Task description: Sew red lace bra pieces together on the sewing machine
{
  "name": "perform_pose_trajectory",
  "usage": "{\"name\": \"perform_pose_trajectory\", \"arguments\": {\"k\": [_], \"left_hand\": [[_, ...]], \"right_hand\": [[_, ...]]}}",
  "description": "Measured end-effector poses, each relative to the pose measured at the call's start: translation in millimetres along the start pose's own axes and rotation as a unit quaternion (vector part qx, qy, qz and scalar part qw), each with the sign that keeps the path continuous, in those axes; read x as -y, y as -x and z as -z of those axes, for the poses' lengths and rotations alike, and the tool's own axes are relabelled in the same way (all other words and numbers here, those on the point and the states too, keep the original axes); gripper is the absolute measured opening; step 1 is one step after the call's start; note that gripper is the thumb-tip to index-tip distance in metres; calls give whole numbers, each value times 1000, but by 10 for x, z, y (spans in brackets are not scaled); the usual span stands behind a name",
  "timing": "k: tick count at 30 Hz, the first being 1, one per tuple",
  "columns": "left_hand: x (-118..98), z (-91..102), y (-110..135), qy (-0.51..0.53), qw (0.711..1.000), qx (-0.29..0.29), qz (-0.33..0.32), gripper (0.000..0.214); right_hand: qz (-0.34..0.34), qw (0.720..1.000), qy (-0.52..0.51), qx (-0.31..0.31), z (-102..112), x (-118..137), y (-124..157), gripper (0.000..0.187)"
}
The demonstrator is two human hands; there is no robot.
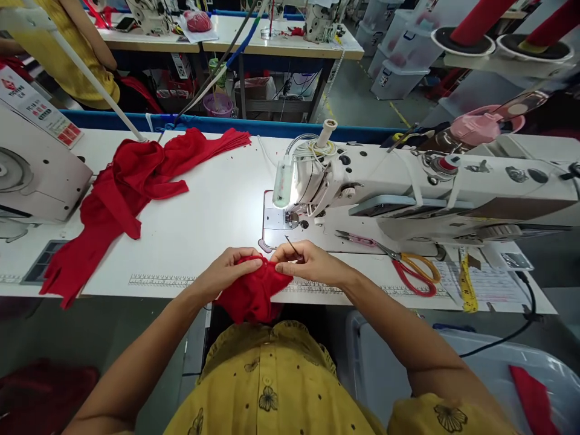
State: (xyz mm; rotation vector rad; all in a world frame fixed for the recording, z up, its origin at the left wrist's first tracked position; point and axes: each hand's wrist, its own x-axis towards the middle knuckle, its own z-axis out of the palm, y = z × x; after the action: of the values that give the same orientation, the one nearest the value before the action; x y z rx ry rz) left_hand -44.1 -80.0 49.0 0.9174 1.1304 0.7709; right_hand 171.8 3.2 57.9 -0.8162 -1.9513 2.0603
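A bunched piece of red fabric point(254, 296) hangs over the table's front edge, close to my body. My left hand point(233, 269) pinches its upper left part between thumb and fingers. At its upper right edge, my right hand point(308, 263) is closed, thumb and fingertips on the cloth. A thin, dark pointed tool point(291, 244) sticks up out of the right hand; its exact kind is hidden by the fingers. Just beyond the hands stands a white sewing machine point(367, 175), its needle area above a metal plate point(275, 219).
Red fabric pieces point(131, 181) lie heaped at left beside another machine point(40, 163). Orange-and-red-handled scissors point(414, 272), pink-handled snips point(356, 238) and a yellow tape measure point(466, 281) are at right. A plastic bin point(385, 362) stands below; a co-worker's yellow sleeve point(72, 48) shows behind.
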Motion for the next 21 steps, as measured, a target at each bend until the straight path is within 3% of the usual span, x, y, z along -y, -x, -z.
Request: {"name": "perform_pose_trajectory", "arguments": {"k": [8, 15, 21], "left_hand": [[-51, -38, -32, -4, 1000, 1, 8, 39], [19, -39, -45, -51, 998, 28, -11, 38], [42, -41, -53, -25, 999, 38, 1, 39]], "right_hand": [[-24, 1000, -5, -10, -31, -51, 17, 25], [-1, 999, -24, -40, -135, -61, -11, 37], [-51, 994, -86, -41, -142, -158, 5, 45]]}}
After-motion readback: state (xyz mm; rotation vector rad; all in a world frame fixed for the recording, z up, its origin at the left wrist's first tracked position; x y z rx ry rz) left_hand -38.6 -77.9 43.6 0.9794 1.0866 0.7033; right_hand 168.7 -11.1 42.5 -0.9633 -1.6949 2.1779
